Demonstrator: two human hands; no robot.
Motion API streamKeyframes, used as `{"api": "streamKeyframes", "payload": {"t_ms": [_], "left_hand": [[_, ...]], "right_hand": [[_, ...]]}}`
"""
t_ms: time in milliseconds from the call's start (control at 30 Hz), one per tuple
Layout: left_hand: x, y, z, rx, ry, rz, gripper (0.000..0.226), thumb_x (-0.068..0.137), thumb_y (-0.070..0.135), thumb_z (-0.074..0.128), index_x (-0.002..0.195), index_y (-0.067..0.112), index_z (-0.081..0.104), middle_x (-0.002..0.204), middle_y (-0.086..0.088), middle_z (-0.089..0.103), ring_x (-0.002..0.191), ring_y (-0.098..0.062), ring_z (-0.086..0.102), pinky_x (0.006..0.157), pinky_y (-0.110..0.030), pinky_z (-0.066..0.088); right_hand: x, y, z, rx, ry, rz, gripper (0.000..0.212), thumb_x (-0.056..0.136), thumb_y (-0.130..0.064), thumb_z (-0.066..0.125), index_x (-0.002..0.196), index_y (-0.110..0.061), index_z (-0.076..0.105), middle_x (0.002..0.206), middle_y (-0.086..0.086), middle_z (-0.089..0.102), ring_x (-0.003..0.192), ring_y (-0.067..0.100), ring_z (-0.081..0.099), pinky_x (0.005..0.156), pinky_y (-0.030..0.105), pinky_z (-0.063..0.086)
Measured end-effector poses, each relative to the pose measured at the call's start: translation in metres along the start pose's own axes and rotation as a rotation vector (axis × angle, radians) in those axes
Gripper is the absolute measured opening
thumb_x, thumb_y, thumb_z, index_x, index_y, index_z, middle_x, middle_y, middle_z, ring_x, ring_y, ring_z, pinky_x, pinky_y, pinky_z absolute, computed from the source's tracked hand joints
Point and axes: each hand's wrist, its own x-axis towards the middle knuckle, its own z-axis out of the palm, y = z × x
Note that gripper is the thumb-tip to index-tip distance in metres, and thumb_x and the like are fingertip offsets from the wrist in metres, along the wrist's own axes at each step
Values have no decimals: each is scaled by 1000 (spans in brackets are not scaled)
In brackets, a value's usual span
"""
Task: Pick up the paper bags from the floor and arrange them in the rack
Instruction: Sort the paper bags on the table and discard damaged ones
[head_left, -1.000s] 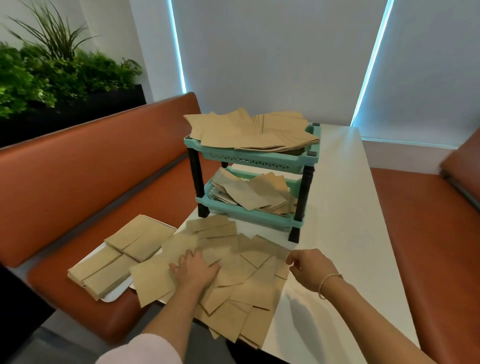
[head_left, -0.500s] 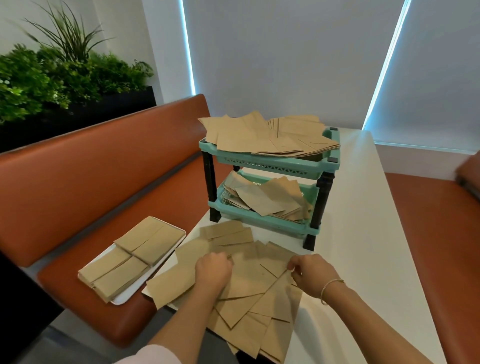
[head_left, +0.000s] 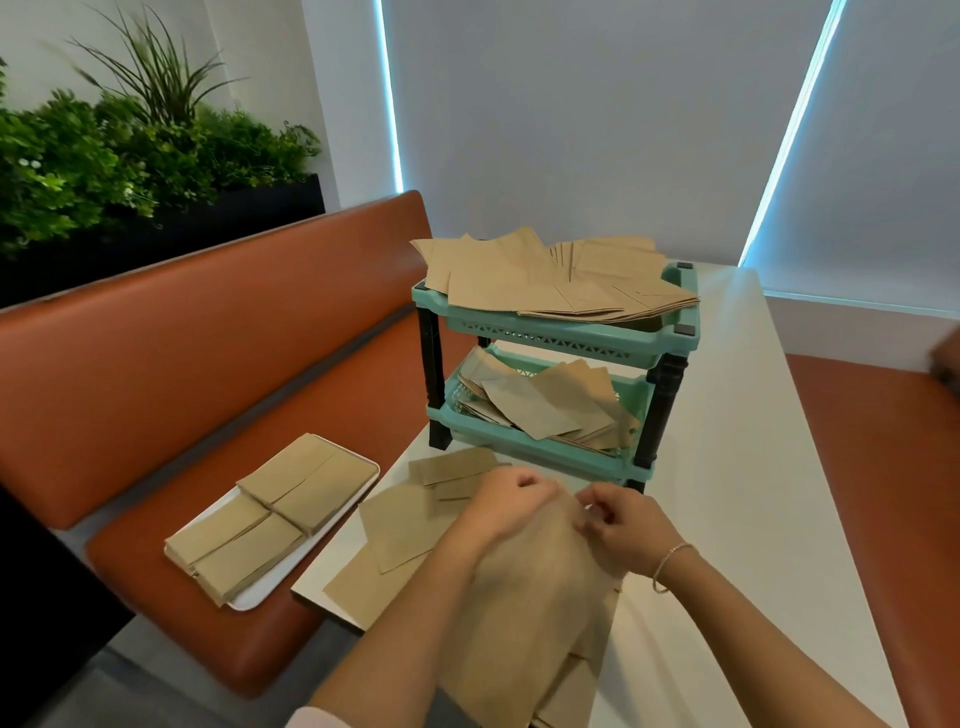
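- Table (head_left: 737, 519): one white surface; it carries the rack and the loose bags; none of the bags in view lies on the floor.
- Rack (head_left: 558, 340): one teal unit with two shelves on black posts; the upper shelf holds a fanned heap of paper bags (head_left: 550, 283), too overlapped to count; the lower shelf holds a smaller loose heap (head_left: 545, 410), also uncountable; both shelves appear as they did a second ago.
- Tray (head_left: 249, 600): one white tray on the orange bench (head_left: 156, 364); four neat stacks of bags on it; untouched since a second ago.
- Gathered bundle (head_left: 530, 613): a second ago the bags lay spread flat across the near table edge; now most are drawn together into one raised, motion-blurred sheaf between the hands; judgement: collection is done and transfer to a rack shelf is the next step.
- Loose bags (head_left: 410, 525): about four remain flat on the table, left of the bundle; a further pass will be needed.
- Left hand (head_left: 506, 504): one; fingers curled, gripping the bundle's top edge; earlier it pressed flat.
- Right hand (head_left: 621, 525): one; fingers pinching the same edge; bracelet at the wrist.
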Motion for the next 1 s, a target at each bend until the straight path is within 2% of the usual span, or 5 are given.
{"api": "streamKeyframes", "payload": {"t_ms": [133,300,400,600,1000], "left_hand": [[25,-39,-4,104,234,-287,38,92,50,49,101,15,60,97,0,61,81,-13,56,69,-27,47],[42,-78,-12,305,376,-585,56,87,50,56,125,10,48,125,-13,49,114,-29,47,89,-39,45],[50,-82,-14,275,407,-639,61,84,50,60,125,7,47,121,-15,53,108,-29,53,86,-38,47],[57,-84,-9,266,373,-659,26,89,26,55,109,11,61,106,-11,64,95,-26,60,82,-36,52],[52,-72,-10,98,270,-683,23,92,13,46,109,4,60,112,-15,61,98,-29,60,80,-33,52]], "right_hand": [[-3,7,-5,-56,-8,70,18,95,-18,46,98,-32,57,86,-8,57,84,12,53,75,20,39],[-6,16,-9,-106,-10,137,23,94,-16,47,109,-25,61,89,-6,59,80,8,53,74,17,40],[-7,18,-14,-150,-6,141,26,93,-12,44,108,-24,62,88,-5,60,79,9,52,72,16,37],[-9,21,-15,-186,-2,143,28,92,-10,45,108,-24,62,88,-5,61,78,11,53,68,14,38],[-15,16,-23,-226,-11,146,28,95,-13,45,116,-24,61,100,-4,63,85,11,52,77,15,40]]}}
